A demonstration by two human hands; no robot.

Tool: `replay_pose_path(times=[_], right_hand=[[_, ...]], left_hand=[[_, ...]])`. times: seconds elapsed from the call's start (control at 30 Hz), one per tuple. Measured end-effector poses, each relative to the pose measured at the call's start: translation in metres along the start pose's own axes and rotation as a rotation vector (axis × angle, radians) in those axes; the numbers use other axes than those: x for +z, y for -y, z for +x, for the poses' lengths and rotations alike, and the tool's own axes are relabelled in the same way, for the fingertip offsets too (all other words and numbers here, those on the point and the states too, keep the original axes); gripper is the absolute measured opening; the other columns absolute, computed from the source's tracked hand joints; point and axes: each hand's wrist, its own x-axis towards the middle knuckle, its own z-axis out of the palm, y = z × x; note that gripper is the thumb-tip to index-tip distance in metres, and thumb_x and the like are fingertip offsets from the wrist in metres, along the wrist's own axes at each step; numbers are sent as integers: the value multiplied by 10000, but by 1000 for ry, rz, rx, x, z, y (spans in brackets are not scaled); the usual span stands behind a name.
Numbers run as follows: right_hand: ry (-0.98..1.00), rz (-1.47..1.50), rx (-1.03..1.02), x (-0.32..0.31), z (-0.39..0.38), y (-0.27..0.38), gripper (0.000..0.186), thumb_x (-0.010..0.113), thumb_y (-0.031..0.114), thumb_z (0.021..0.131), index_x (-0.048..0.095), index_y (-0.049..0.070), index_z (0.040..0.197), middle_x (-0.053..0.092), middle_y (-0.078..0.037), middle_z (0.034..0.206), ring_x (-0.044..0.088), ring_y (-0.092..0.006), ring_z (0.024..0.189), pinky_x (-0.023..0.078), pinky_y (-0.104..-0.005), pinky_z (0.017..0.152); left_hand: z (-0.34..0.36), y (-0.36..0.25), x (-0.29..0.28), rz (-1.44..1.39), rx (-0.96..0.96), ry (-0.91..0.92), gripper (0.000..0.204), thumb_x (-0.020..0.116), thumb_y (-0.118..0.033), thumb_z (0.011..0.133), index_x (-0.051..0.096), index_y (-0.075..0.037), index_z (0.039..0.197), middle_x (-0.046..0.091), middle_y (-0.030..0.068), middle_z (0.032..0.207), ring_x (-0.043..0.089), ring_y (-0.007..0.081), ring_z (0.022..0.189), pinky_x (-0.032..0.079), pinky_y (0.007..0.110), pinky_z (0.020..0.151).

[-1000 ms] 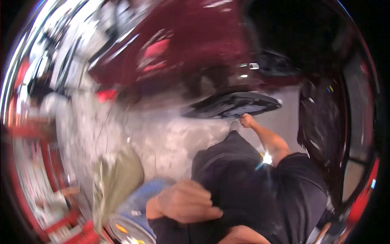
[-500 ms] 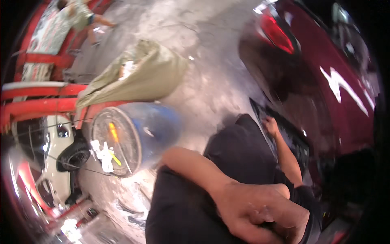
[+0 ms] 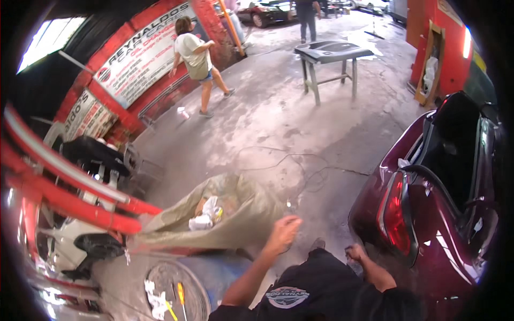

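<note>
Greyish item (image 3: 355, 266), small and too blurred to identify, shows in the head view just below the right hand (image 3: 353, 251), near the rear corner of the maroon car (image 3: 369, 195). The right fingers are curled closed and appear to have hold of its upper end. The step in hand looks like simple holding at the side; any next move calls for a kept grip and clearance from that corner. Its visible part slants from the fist toward the lower right; full long axis and leading end cannot be told. The left hand (image 3: 285, 235) is half-open, nothing visible in it, beside the right edge of the olive bag (image 3: 251, 211).
</note>
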Motion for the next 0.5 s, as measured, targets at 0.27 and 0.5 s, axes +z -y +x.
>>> replay_pose_path(times=[0.27, 0.5], right_hand=[[-67, 97, -163, -82, 149, 194, 327, 593, 135, 868, 664, -17, 1149, 708, -121, 807, 682, -189, 664, 551, -313, 596], [-144, -167, -235, -111, 237, 227, 356, 588, 243, 858, 692, 36, 1129, 721, -187, 921, 712, -288, 796, 561, -394, 748]], left_hand=[[113, 165, -184, 618, -301, -453, 171, 649, -216, 858, 686, -52, 829, 556, 38, 625, 528, 167, 533, 409, 354, 472], [282, 122, -284, 1057, -535, -136, 197, 609, -230, 862, 647, -48, 796, 546, 43, 611, 511, 181, 522, 409, 363, 473]])
